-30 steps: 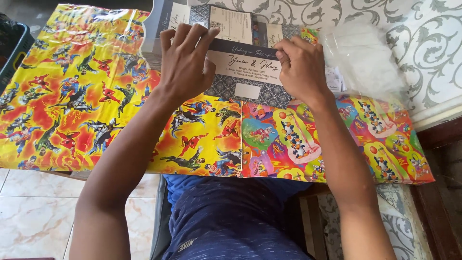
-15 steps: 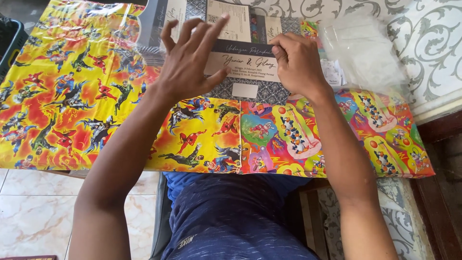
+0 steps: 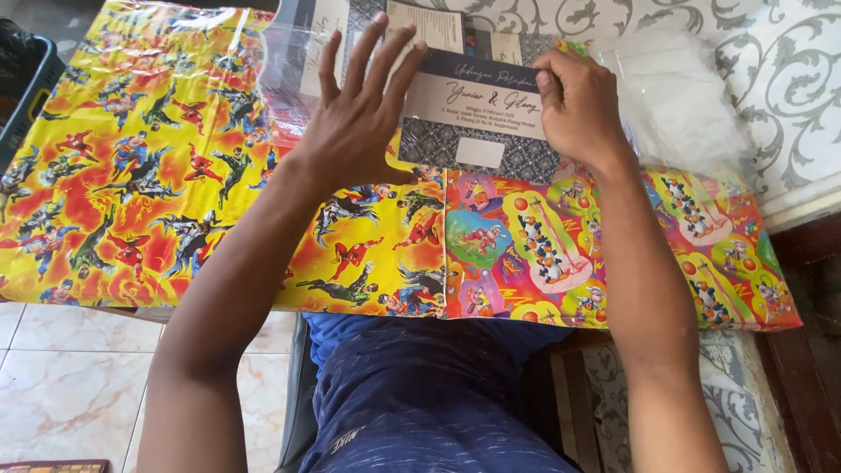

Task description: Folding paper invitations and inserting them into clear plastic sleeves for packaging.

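Card (image 3: 477, 109): dark, patterned, with a pale label panel; lies flat on the table, long axis left to right, between both hands. Right hand (image 3: 583, 109): fingers curled and pressed together on the card's right edge. Left hand (image 3: 355, 131): fingers spread apart, lifted at the card's left end, holding nothing. Beneath: yellow wrap (image 3: 131, 175) left, multicoloured wrap (image 3: 613, 254) right. Clear bag (image 3: 679, 88) beyond the right hand.

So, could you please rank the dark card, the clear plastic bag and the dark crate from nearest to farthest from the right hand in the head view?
From the right hand:
1. Dark card: under its fingers, touching.
2. Clear plastic bag: just to its right, on the patterned cloth.
3. Dark crate: far left edge, beyond the yellow wrapping paper.
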